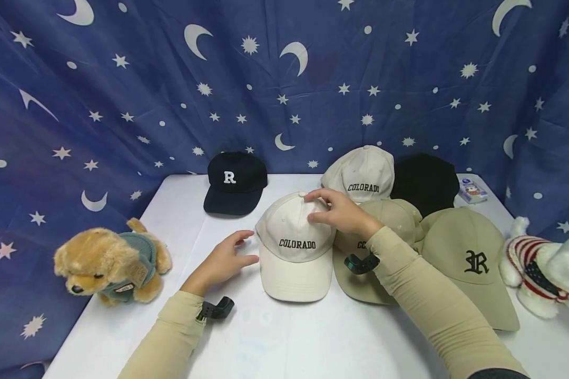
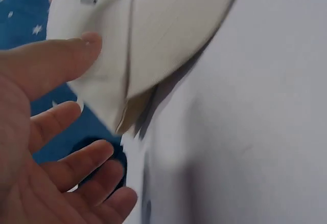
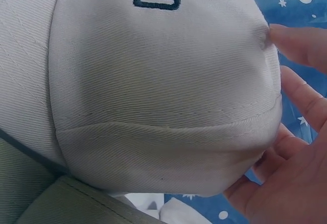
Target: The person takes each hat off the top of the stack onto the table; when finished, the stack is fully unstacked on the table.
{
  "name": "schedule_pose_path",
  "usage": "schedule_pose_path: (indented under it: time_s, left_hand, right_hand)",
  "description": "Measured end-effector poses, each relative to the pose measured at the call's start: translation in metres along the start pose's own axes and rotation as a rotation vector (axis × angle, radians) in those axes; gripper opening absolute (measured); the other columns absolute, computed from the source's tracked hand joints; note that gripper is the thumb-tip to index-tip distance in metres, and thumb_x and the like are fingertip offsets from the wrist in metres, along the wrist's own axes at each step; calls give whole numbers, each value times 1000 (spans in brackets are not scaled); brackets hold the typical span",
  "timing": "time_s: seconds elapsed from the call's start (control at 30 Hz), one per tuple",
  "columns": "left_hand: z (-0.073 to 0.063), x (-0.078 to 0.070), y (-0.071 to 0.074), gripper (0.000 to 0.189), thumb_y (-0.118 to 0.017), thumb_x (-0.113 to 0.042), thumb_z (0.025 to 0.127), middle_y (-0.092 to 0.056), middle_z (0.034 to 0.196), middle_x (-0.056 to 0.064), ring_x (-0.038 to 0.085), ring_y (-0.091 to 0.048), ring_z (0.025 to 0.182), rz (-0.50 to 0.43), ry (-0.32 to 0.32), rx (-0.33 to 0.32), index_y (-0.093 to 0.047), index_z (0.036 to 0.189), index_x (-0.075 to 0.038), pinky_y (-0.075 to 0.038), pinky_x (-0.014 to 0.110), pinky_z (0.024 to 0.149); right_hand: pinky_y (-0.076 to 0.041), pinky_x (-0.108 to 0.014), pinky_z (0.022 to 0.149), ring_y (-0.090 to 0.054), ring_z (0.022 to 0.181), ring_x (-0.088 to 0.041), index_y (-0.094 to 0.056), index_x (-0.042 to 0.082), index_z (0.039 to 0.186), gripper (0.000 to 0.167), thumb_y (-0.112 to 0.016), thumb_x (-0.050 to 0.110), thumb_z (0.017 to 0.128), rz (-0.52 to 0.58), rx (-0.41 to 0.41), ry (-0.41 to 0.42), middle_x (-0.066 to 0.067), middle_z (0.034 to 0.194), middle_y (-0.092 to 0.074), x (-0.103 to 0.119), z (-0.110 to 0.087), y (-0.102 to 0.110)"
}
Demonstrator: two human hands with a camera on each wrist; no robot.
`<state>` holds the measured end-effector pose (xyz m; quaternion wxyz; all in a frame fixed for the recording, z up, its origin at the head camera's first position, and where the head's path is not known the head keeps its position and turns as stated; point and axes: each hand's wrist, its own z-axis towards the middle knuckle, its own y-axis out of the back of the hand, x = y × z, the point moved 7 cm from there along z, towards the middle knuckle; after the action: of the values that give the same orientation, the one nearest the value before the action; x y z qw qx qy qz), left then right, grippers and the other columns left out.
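Observation:
An off-white baseball cap lettered COLORADO sits in the middle of the white table, brim toward me. My right hand is at the right and top of its crown, thumb and fingers spread. In the right wrist view the thumb meets the crown, while some other fingers are partly hidden behind it. At the cap's left side, my left hand has its fingers apart and loosely bent. In the left wrist view its thumb overlaps the cap; contact is hard to judge.
A khaki COLORADO cap lies partly under my right forearm. Beside it are a khaki cap with a black R, another off-white cap and a black cap. A navy cap stands back left. Plush dogs flank the table.

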<state>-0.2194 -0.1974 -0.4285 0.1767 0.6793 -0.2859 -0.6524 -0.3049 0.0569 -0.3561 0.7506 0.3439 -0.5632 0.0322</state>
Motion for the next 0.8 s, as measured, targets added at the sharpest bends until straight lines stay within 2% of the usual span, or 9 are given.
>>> schedule_pose_path:
  time_s: [0.2, 0.37, 0.5, 0.8]
  left_hand:
    - [21, 10, 27, 64, -72, -21, 92, -43, 151, 20, 38, -33, 142, -40, -3, -101, -45, 147, -5, -30, 53, 113]
    - [41, 16, 47, 62, -68, -21, 95, -39, 153, 20, 36, -30, 144, -49, 1, -196, -42, 148, -1, -28, 51, 115]
    - [54, 24, 62, 62, -67, -21, 97, -37, 155, 19, 36, -28, 144, -68, 32, -257, -40, 149, -2, -24, 49, 117]
    - [75, 47, 75, 67, -65, -24, 98, -33, 156, 21, 34, -26, 146, -112, 102, -311, -34, 153, -1, -21, 46, 118]
  right_hand:
    - [-41, -46, 105, -47, 123, -27, -66, 3, 125, 42, -77, 9, 85, -1, -11, 9, -13, 134, -54, -1, 2, -1]
    - [-44, -46, 100, -49, 120, -29, -65, 3, 124, 41, -76, 9, 85, 5, -24, 13, -14, 133, -55, -1, 0, 1]
    - [-47, -45, 96, -50, 115, -29, -65, 3, 125, 41, -76, 10, 86, 13, -34, 6, -14, 132, -55, -2, -1, 2]
    - [-50, -42, 89, -51, 109, -28, -65, 3, 126, 41, -76, 11, 86, 9, -35, -2, -14, 130, -57, -3, -1, 3]
